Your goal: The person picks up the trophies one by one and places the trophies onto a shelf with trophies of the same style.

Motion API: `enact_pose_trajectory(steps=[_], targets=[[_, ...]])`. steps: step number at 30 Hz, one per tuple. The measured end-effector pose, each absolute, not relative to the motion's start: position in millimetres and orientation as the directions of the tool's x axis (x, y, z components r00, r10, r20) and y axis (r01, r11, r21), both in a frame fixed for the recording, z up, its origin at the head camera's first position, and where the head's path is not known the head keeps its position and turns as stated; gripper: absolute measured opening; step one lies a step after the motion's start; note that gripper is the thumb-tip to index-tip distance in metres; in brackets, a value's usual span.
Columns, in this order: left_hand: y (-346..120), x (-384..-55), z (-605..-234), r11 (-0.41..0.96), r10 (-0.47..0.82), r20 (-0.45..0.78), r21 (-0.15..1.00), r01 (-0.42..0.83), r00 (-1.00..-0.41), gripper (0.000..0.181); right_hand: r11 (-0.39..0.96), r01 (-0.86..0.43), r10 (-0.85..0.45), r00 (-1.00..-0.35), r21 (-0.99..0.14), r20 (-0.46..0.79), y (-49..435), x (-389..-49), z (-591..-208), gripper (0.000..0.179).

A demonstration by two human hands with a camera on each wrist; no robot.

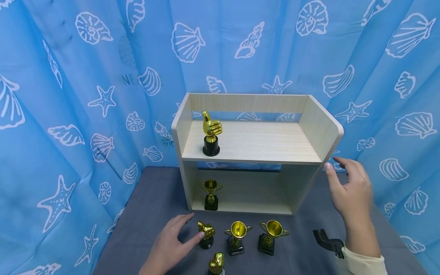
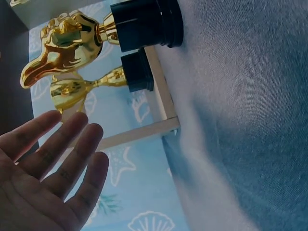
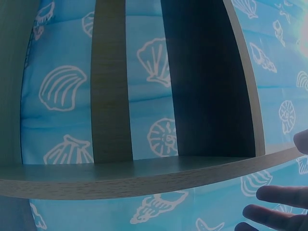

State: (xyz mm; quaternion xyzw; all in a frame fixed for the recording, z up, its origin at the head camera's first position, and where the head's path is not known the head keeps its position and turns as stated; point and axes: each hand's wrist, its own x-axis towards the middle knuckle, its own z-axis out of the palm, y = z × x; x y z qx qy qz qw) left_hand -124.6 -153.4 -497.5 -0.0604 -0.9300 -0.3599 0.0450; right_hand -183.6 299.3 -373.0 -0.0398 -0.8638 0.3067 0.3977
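My left hand (image 1: 173,243) is over the table with fingers spread, beside a gold thumbs-up trophy (image 1: 206,231) on a black base. The thumb overlaps that trophy in the head view. In the left wrist view, the palm and straight fingers hold nothing, and the thumbs-up trophy (image 2: 72,41) stands beyond the fingertips. My right hand (image 1: 352,189) is raised at the right side of a two-tier wooden shelf (image 1: 254,162), thumb and fingers apart and nothing between them. Its fingers (image 3: 279,196) show close to the shelf's side panel (image 3: 144,182) in the right wrist view.
On the upper tier stands another thumbs-up trophy (image 1: 211,133); a gold cup trophy (image 1: 211,194) is below it. Two cup trophies (image 1: 235,238) and a further gold trophy (image 1: 216,263) are in front. A black strap (image 1: 328,242) lies by the right wrist. A blue shell-patterned curtain (image 1: 137,95) hangs behind.
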Motion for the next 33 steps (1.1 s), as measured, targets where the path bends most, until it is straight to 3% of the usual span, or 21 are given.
enact_pose_trajectory(steps=[21,33], targets=[[-138,-119,-510,0.694,-0.109,0.166,0.718,0.045,-0.980,0.068,0.801,-0.164,0.310,-0.709,-0.575,0.634,298,-199,-376,0.052],[-132,-116,-515,0.671,-0.136,0.246,0.736,0.093,-0.960,0.045,0.787,-0.104,0.338,-0.752,-0.608,0.566,296,-208,-375,0.058]])
